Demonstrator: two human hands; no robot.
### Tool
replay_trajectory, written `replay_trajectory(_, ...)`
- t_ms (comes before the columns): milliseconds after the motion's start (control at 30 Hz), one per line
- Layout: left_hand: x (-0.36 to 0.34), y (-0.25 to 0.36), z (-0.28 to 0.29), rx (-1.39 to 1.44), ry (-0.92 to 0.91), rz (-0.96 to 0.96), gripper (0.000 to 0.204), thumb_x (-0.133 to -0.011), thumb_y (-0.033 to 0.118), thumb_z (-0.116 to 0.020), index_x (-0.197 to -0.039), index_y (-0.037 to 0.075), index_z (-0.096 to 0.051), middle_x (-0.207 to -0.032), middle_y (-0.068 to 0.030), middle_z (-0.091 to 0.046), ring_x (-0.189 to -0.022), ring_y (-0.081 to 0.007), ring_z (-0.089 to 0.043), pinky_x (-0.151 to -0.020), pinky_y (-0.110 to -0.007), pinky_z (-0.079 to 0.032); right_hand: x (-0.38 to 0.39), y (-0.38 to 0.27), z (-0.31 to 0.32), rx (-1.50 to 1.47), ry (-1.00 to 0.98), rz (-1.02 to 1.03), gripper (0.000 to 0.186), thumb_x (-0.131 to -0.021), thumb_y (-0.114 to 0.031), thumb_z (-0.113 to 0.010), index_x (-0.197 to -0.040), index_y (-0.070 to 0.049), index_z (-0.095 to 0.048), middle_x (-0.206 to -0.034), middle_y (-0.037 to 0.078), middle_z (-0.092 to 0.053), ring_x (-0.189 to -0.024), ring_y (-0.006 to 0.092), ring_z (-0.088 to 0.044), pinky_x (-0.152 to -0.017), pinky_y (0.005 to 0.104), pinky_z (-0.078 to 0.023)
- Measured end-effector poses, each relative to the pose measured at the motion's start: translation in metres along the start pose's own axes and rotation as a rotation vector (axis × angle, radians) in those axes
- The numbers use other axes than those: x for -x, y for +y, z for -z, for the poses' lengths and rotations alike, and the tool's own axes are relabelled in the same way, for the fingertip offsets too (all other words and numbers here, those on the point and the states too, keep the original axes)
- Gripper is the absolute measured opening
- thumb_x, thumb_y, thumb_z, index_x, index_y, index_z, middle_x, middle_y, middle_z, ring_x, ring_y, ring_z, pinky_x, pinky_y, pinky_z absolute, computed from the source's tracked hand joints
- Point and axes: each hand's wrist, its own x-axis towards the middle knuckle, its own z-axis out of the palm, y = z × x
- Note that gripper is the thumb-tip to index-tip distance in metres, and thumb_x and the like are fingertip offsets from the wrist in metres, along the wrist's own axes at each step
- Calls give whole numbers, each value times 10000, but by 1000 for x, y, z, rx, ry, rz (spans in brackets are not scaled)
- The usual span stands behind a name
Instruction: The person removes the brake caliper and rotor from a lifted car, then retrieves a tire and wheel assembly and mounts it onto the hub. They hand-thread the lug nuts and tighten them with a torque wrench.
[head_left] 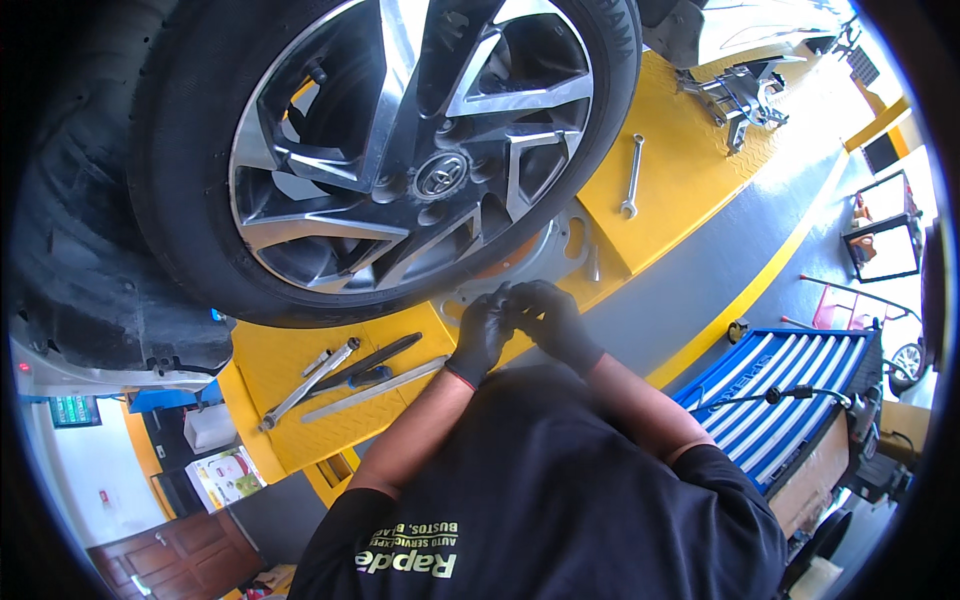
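My left hand (pixel 482 335) and my right hand (pixel 556 325), both in black gloves, meet just below a car wheel. Their fingertips are pinched together, and anything between them is too small or hidden to make out. Over them stands the black tire (pixel 180 190) with its silver and dark alloy rim (pixel 385 80). Behind my fingers, a grey round metal plate (pixel 572 240) with cut-out slots lies partly hidden under the wheel.
On the yellow platform (pixel 650 240), a combination wrench (pixel 633 178) lies right of the wheel. Left of my hands rest a long metal wrench (pixel 312 384), a flat bar (pixel 375 390) and a blue-handled tool (pixel 370 376). A metal clamp device (pixel 742 98) sits far right; a blue-and-white slatted panel (pixel 780 390) stands nearer.
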Motion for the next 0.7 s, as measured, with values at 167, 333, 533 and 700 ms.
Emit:
replay_trajectory(167,5,17,-5,57,-35,-129,243,-1040,353,-689,-1050,110,-689,-780,41,-589,-666,-65,-558,-608,-223,-435,-14,-9,0,3,163,105,200,-887,-41,-788,-1077,-19,-733,-951,97,-714,-825,216,-730,-746,333,-576)
replay_trajectory(333,28,54,-3,231,28,-48,304,-977,447,-767,-974,156,-679,-728,68,-535,-625,-54,-503,-586,-223,-406,-81,-85,18,92,367,347,182,-891,-16,-793,-1066,-33,-744,-998,81,-711,-837,188,-726,-732,303,-569)
replay_trajectory(533,40,36,37,267,121,52,247,-1019,386,-720,-979,147,-675,-706,65,-519,-588,-75,-472,-551,-243,-388,-147,-155,5,197,640,604,203,-871,-23,-822,-1067,-53,-783,-1024,93,-728,-826,204,-727,-707,306,-566)
replay_trajectory(700,50,16,73,234,85,102,228,-981,393,-762,-975,192,-655,-781,67,-586,-635,-57,-526,-569,-227,-400,-157,-163,-4,336,699,628,266,-831,5,-826,-1078,-92,-816,-1015,96,-734,-861,248,-730,-754,347,-578)
